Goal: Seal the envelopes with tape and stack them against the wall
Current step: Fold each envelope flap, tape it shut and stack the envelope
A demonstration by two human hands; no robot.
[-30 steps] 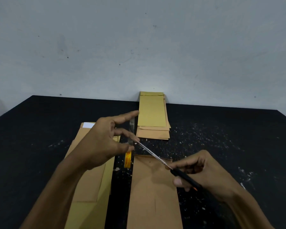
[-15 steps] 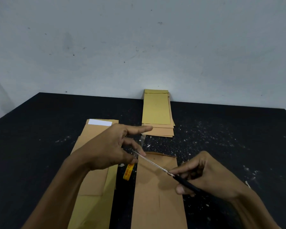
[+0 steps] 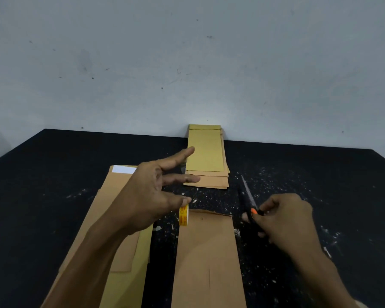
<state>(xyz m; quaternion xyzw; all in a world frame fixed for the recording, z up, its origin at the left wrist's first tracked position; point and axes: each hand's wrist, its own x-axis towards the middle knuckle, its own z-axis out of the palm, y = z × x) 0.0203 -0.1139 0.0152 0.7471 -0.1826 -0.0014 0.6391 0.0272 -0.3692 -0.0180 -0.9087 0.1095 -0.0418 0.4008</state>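
A brown envelope (image 3: 209,261) lies flat on the black counter (image 3: 42,196) nearest the viewer, its top edge pointing toward the wall (image 3: 187,63); just beside its upper left corner a yellow-cored tape roll (image 3: 183,215) stands on edge; a strip of clear tape seems to run up from it toward the left hand, though it is too faint to be sure. The left hand (image 3: 151,192) hovers over the gap between this envelope and a pile of unsealed envelopes (image 3: 125,241) to the left, its fingers spread, its thumb tip at the roll, hiding part of that pile; a white slip (image 3: 123,169) shows at the pile's far end. The right hand (image 3: 285,218) curls round the black handles of a pair of scissors (image 3: 250,203), blades pointing away, to the right of the envelope. Against the wall rests a stack of envelopes (image 3: 207,158), the left forefinger crossing its left edge; pale flecks litter the counter.
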